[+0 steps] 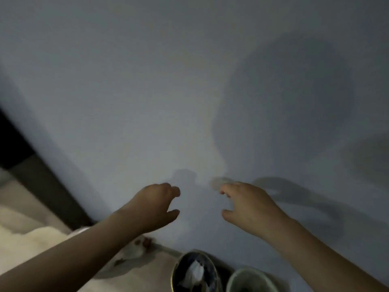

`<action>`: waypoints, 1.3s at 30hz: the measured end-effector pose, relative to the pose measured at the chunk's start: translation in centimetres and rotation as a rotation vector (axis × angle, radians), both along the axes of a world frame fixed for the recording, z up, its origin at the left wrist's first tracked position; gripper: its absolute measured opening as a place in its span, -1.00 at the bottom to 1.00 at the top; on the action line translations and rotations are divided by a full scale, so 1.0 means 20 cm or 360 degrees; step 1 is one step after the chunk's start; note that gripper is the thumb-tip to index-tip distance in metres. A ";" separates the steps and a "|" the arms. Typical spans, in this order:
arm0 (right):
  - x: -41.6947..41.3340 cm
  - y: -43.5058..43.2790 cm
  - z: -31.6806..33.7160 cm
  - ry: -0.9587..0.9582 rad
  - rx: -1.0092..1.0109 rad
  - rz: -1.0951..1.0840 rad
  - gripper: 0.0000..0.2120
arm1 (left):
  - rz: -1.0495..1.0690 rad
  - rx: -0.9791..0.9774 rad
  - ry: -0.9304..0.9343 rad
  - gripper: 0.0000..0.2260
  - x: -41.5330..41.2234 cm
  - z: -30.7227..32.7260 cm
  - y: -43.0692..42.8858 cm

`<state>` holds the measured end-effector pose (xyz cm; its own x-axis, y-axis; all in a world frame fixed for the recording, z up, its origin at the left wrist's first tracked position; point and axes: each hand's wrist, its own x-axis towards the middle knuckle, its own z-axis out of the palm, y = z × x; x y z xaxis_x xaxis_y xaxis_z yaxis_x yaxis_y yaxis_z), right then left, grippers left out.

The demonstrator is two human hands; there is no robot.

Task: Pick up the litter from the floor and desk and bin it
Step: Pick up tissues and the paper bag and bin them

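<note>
Black bin [182, 262] cut off below | left hand [153, 207], right hand [250, 205] blurred, empty

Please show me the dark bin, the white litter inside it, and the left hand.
dark bin [173, 273]: head view, its left rim.
white litter [196, 270]: head view, its crumpled middle.
left hand [155, 207]: head view, back of hand.

Matt smooth wall [147, 91], possibly paper [196, 269] in bin [174, 272]
</note>
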<state>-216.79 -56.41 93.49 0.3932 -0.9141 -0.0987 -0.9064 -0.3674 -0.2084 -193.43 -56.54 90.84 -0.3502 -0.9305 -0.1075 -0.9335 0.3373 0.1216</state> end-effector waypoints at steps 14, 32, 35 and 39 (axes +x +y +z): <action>1.80 0.34 0.39 -0.0164 -0.0252 0.1062 -0.54 | 0.1056 -0.0231 -0.0002 -0.69 1.50 0.42 1.00; 3.61 1.31 0.37 -0.0207 -0.0247 0.1946 -0.57 | 0.2000 -0.0307 0.0044 -0.65 2.81 0.37 2.33; 3.85 1.35 0.33 -0.0206 -0.0234 0.2062 -0.58 | 0.2109 -0.0282 0.0066 -0.65 2.99 0.32 2.41; 4.21 1.36 0.28 -0.0220 -0.0205 0.2163 -0.57 | 0.2238 -0.0276 0.0042 -0.65 3.30 0.28 2.44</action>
<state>-132.52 -29.26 99.18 0.9781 0.1960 0.0696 0.2050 -0.9649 -0.1640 -127.52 -7.74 96.54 0.8652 -0.5003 0.0344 -0.4966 -0.8451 0.1980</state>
